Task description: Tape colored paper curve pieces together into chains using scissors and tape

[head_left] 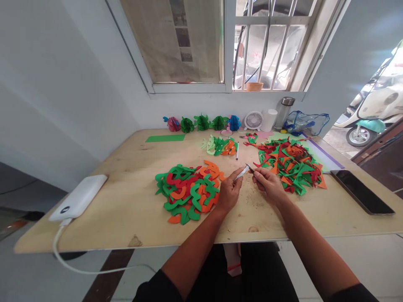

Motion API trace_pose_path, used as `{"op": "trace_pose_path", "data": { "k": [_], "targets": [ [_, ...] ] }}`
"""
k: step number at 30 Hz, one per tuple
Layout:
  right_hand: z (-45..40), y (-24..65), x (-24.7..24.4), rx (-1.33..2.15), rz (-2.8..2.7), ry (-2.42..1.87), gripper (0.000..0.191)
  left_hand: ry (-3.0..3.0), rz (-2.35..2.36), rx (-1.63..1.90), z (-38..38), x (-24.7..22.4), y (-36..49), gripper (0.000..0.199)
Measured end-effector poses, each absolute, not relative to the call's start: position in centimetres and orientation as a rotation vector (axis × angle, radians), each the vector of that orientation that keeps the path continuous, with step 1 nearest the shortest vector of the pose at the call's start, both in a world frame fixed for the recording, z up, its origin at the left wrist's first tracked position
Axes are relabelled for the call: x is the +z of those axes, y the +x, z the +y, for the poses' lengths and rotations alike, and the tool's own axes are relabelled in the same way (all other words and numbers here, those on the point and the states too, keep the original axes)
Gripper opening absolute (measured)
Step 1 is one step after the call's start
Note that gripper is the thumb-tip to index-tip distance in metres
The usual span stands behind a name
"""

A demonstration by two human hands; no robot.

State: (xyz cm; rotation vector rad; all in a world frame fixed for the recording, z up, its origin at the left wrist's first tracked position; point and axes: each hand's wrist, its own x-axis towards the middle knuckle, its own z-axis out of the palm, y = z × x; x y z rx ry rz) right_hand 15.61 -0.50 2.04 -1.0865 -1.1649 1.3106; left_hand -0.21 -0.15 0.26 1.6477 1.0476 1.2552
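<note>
Table [126, 167] of pale wood spread out before you. On its right side, beside your right hand [267, 182], lay a loose heap of scraps [291, 161] in red, green and orange; a heap of wavy cut pieces [189, 193] in the same colours lay left of centre, just beside your left hand [229, 193]. A dark phone [362, 192] lay flat near the right edge, and a white power bank [80, 199] lay well apart at the far left. Your right hand was closed around what looked like dark scissors [250, 169], mostly hidden by your fingers, the tips pointing toward your left hand. Beyond lay a white pen [237, 152]. Your left hand pinched a white slip [242, 173] between the heaps, its end right at those tips; whether they touched, I could not tell.
</note>
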Motion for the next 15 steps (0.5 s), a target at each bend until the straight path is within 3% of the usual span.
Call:
{"op": "trace_pose_path", "data": {
  "k": [15],
  "targets": [
    [-0.42, 15.6, 1.86, 1.252, -1.201, -1.143, 0.037, 1.665, 1.062, 1.217, 0.0, -0.04, -0.27, 0.041]
  ]
}}
